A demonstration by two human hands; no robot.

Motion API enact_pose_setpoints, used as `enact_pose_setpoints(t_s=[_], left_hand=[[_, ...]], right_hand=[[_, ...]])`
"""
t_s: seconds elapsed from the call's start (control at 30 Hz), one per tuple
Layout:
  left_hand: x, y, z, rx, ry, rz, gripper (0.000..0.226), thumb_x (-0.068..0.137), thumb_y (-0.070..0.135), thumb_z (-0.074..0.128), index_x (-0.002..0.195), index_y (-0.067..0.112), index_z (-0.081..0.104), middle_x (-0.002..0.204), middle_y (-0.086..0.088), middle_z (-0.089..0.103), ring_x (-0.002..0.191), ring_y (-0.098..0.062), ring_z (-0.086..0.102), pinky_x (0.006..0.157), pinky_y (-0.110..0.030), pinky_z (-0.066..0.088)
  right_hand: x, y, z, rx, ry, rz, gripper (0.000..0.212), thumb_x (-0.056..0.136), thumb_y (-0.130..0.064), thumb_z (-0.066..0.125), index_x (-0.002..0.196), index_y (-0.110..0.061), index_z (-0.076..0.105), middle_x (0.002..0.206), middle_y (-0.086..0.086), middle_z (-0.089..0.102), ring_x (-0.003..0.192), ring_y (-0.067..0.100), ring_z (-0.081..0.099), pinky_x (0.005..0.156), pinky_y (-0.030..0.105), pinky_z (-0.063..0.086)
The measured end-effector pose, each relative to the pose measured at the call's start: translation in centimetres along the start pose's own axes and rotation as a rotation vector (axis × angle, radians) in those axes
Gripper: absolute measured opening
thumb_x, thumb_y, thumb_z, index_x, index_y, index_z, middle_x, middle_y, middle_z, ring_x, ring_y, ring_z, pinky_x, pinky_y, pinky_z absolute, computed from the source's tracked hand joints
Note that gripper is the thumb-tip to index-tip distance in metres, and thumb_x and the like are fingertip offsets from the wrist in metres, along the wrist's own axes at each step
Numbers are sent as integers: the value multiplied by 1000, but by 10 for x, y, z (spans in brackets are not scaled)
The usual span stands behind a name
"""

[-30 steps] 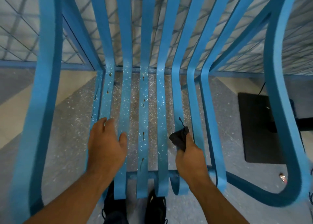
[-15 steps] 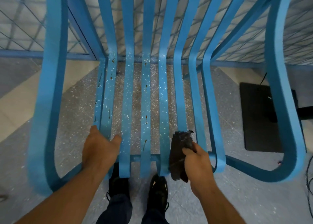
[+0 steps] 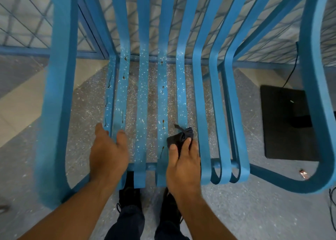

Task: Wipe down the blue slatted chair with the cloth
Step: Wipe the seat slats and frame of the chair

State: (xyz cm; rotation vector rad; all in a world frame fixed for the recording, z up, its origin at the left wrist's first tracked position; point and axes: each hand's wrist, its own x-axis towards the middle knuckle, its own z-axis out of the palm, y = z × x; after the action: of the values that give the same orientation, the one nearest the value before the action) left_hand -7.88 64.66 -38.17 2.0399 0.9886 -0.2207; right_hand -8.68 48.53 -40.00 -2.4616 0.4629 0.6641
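Here the cloth [image 3: 179,139], a small dark wad, lies on a middle slat of the blue slatted chair [image 3: 142,94], near the seat's front edge. The right hand [image 3: 183,165] has its grip clenched on it, thumb and fingers pinching the bundle. The cloth looks soft, light and limp, so it likely bunches or slips unless kept gathered and pressed flat from above; a loose tail pokes out toward the back. The chair looks stiff and steady, and its narrow slats probably want wiping one at a time. The left hand [image 3: 107,154] rests released on the slats at the seat's front left corner, holding nothing. White specks and brown streaks [image 3: 163,124] mark the left and middle slats. Below, dark shoes [image 3: 130,190] stand on the speckled floor [image 3: 236,212], and a black mat [image 3: 285,121] lies beyond the right side.
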Motion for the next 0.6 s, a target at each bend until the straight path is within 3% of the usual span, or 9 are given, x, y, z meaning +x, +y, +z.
enact_pose_setpoints(t_s=[0.13,0.27,0.47,0.6], left_hand=[[9,6,6,-25,-1,15,61,96,41,52,147,15,29,125,-2,58,101,-27,60,81,-37,48],[24,15,13,-19,6,-16,67,89,53,55,142,17,33,129,-10,58,108,-34,61,88,-54,53],[36,19,26,61,33,-95,62,95,44,52,142,8,34,127,-15,59,107,-37,61,85,-49,55],[33,15,30,104,4,-79,44,97,40,52,125,7,47,110,-10,62,92,-30,61,72,-40,53]], right_hand=[[17,9,6,18,147,-24,59,101,-39,43,149,-8,29,144,13,41,129,32,46,104,45,46],[29,3,11,-110,133,-2,70,100,-46,44,151,-6,19,148,15,40,129,34,49,97,43,48],[74,-17,3,-171,95,49,57,98,-55,40,131,-8,33,122,18,60,104,37,65,81,46,58],[101,-31,-5,-81,95,96,59,96,-62,38,126,-10,40,107,13,65,94,35,67,76,46,59]])
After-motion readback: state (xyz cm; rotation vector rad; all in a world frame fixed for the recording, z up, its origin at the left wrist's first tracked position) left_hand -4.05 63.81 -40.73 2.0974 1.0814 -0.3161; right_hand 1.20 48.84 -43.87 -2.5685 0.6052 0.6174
